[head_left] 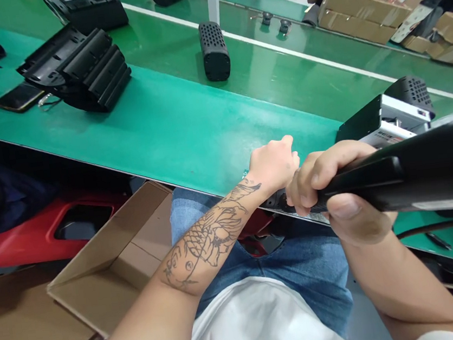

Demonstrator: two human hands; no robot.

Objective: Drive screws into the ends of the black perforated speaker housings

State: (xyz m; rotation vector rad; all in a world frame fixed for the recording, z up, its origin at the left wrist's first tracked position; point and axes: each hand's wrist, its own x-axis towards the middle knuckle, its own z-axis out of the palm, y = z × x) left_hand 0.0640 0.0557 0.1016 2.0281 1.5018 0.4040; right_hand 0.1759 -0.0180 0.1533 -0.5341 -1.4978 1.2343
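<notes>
Black hand tool with side lever [426, 169], held in right hand [357, 223]

Right hand: closed firmly around the tool's front end, fingers wrapped over, thumb on the near side. Tool position: above the near edge of the green bench mat [156, 129]. Left hand [275, 163]: fingers curled, just beside the right fingers; whether anything is enclosed, cannot tell.
</notes>
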